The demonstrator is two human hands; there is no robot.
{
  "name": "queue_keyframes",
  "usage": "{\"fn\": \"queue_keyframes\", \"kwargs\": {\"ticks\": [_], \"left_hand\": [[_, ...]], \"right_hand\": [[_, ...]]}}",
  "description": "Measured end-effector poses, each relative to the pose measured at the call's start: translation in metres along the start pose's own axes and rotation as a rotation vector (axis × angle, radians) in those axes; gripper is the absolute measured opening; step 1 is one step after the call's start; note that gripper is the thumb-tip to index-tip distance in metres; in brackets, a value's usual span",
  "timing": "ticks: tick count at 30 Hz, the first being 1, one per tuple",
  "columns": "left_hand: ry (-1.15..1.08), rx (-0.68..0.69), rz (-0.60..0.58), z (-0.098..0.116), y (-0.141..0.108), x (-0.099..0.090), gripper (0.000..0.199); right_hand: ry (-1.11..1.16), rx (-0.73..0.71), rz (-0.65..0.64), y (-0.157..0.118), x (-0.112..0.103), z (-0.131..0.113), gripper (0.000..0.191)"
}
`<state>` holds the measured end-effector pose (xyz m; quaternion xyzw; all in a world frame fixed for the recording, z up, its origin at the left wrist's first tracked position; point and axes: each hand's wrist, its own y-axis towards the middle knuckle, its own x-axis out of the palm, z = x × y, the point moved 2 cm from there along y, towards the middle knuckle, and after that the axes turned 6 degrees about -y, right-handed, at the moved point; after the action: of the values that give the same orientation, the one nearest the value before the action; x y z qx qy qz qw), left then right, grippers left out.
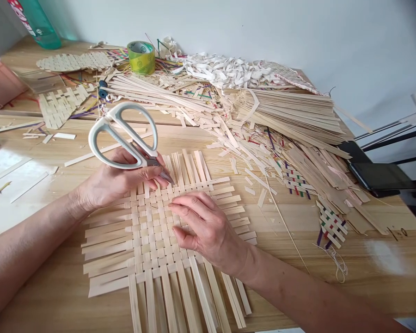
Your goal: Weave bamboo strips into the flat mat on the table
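A square mat of woven pale strips [152, 238] lies on the wooden table, its loose strip ends sticking out on all sides. My left hand [128, 178] is closed around white-and-grey scissors [123, 134] above the mat's upper left part. The scissor handles point up and left, and the blade tips point down right toward the weave. Over the mat's upper right part is my right hand [201, 226], fingers apart, thumb lowered, with nothing visible between them. It covers part of the weave.
Behind the mat lie strip scraps, a bundle of long strips [291, 111], white curled ribbon [225, 69] and a tape roll [141, 58]. A green bottle [38, 23] and pink box [2, 83] stand at the left. A dark phone [381, 178] and small woven pieces [331, 222] are at the right.
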<state>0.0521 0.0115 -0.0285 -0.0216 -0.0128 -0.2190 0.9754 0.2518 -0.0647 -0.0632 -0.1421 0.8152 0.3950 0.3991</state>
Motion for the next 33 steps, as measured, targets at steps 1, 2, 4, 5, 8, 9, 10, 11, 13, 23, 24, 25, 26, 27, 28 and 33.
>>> {"fn": "queue_keyframes", "kwargs": {"ticks": [1, 2, 4, 5, 8, 9, 10, 11, 13, 23, 24, 25, 26, 27, 28, 33], "left_hand": [[0.014, -0.013, -0.005, 0.000, 0.000, 0.001, 0.011], [0.029, -0.024, -0.006, 0.000, 0.001, 0.001, 0.012], [0.047, -0.041, -0.003, 0.000, 0.001, 0.001, 0.012], [0.050, -0.043, 0.000, 0.001, 0.001, 0.000, 0.013], [0.066, -0.041, -0.019, 0.001, 0.000, -0.001, 0.014], [0.073, -0.038, -0.028, 0.001, 0.000, -0.002, 0.014], [0.078, -0.034, -0.037, 0.000, 0.000, -0.003, 0.015], [0.081, -0.030, -0.044, 0.000, 0.000, -0.003, 0.015], [0.083, -0.026, -0.053, -0.001, 0.000, -0.004, 0.015], [0.049, -0.039, -0.060, 0.001, 0.000, -0.002, 0.013], [0.047, -0.035, -0.060, 0.001, 0.000, -0.002, 0.014], [0.042, -0.034, -0.059, 0.001, 0.000, -0.001, 0.013], [0.035, -0.037, -0.056, 0.000, 0.000, -0.001, 0.013], [0.026, -0.044, -0.051, -0.001, 0.000, 0.000, 0.013], [0.018, -0.049, -0.043, -0.001, 0.000, 0.000, 0.012], [0.074, -0.010, 0.024, 0.010, -0.001, -0.006, 0.012]], "right_hand": [[0.001, 0.001, 0.000, 0.000, 0.000, 0.000, 0.031], [0.001, 0.003, -0.001, 0.000, 0.000, 0.000, 0.032], [0.003, 0.003, -0.002, 0.000, 0.000, 0.000, 0.032], [0.003, 0.003, -0.001, 0.000, 0.001, 0.000, 0.033], [0.000, 0.002, 0.004, 0.000, 0.001, 0.000, 0.033], [-0.001, 0.001, 0.004, 0.000, 0.001, 0.000, 0.033], [-0.002, -0.001, 0.002, 0.000, 0.001, 0.000, 0.032], [-0.002, -0.003, -0.001, 0.000, 0.001, 0.000, 0.032], [-0.004, -0.007, -0.007, 0.000, 0.001, 0.000, 0.031], [-0.031, -0.029, -0.008, 0.002, 0.001, 0.001, 0.029], [-0.033, -0.030, -0.006, 0.003, 0.001, 0.001, 0.029], [-0.035, -0.031, -0.005, 0.003, 0.001, 0.001, 0.028], [-0.038, -0.032, -0.004, 0.003, 0.001, 0.001, 0.028], [-0.039, -0.032, -0.003, 0.003, 0.001, 0.001, 0.028], [-0.041, -0.031, -0.003, 0.003, 0.001, 0.001, 0.028], [-0.045, -0.022, -0.009, 0.002, 0.002, 0.000, 0.032]]}}
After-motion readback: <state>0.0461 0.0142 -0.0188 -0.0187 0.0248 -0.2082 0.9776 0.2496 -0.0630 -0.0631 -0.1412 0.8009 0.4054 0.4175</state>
